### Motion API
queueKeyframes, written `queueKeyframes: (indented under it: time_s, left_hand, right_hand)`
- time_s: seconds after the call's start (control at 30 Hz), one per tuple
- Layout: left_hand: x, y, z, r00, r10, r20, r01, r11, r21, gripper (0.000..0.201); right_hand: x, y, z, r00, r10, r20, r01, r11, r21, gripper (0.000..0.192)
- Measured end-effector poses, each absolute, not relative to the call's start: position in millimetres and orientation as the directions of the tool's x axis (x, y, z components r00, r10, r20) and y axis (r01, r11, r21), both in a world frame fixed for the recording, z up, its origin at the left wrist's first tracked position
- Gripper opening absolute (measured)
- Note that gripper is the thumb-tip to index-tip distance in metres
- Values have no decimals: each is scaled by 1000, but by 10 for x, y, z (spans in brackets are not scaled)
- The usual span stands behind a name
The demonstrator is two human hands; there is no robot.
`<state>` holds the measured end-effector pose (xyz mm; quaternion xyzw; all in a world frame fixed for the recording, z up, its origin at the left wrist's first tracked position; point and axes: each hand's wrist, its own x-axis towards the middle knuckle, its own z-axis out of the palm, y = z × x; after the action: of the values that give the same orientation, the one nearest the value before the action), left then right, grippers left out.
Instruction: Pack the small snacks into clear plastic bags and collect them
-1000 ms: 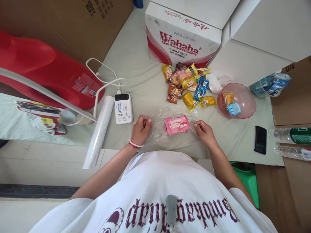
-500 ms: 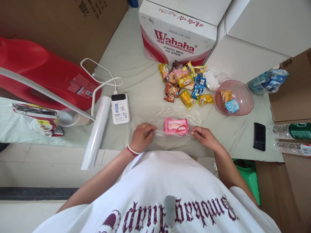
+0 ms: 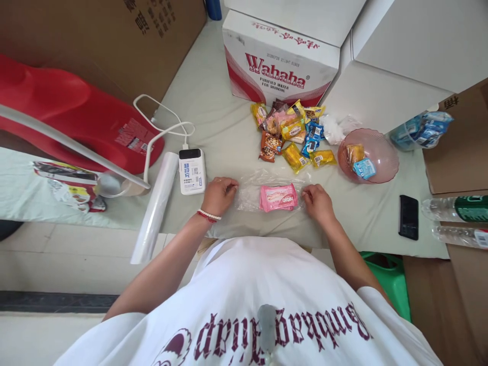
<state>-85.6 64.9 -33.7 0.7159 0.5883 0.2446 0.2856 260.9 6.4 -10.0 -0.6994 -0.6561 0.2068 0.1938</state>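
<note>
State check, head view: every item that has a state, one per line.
left hand: closed on the left end of the clear plastic wrap
right hand: pinching the wrap's right end
pink wafer pack: sealed, flat, lying in the wrap
pink bowl: upright, two snack packs inside
phone: screen dark, lying flat
power bank: cable plugged in
roll of film: rolled up, lying flat
Wahaha box: closed
</note>
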Motion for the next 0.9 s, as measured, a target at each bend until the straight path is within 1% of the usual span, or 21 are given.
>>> queueKeyframes:
  time_s: [0.07,0.1,0.13,0.2,0.23,0.3,0.37,0.43,0.5,0.57,0.6,0.67,0.73,0.8,0.9]
  left_hand:
    - [-822,654,-356,165,986,26,722,-139,678,22]
    - [-798,651,-355,149,988,35,726,-133,675,23]
    - [-775,644,-343,121,991,54,728,-125,674,23]
    - [-740,606,-286,22,990,136,735,-108,670,24]
    - [-732,568,-241,-34,979,203,741,-112,662,24]
    - [-733,452,-131,-111,926,360,761,-153,630,23]
    - [-734,292,-21,-108,867,486,781,-228,581,20]
    - [-691,129,53,8,851,524,770,-340,541,16]
    - [-577,18,67,250,842,478,698,-499,514,18]
    - [-404,-13,19,500,780,377,603,-626,495,26]
    - [-311,-1,-22,574,753,323,584,-652,484,30]
    - [-147,52,-112,624,747,231,606,-649,460,36]
    - [-45,105,-186,624,763,171,646,-626,436,38]
    - [-5,128,-223,626,766,145,668,-623,408,39]
    - [-2,109,-225,619,773,138,696,-622,359,40]
  right_hand:
    - [2506,88,25,21,993,117,898,33,-438,31]
    - [2443,109,87,-35,987,159,905,98,-414,34]
    - [2377,137,142,-110,979,172,898,172,-404,36]
    - [2251,212,210,-265,956,127,867,294,-402,43]
    - [2198,254,221,-318,944,83,856,323,-403,46]
    - [2121,331,205,-360,933,-13,854,323,-409,41]
    - [2076,375,160,-356,932,-74,858,294,-421,31]
    - [2054,377,112,-333,939,-87,861,265,-434,28]
    - [2052,355,76,-316,945,-81,861,250,-443,27]
    - [2070,349,55,-324,942,-82,854,254,-453,27]
    - [2085,366,49,-345,935,-87,845,269,-462,28]
    - [2117,451,40,-386,919,-83,825,304,-477,31]
    - [2127,599,29,-398,916,-50,821,331,-465,34]
    - [2090,780,13,-375,926,-32,852,331,-406,36]
    - [1959,1021,-6,-330,937,-114,920,292,-261,47]
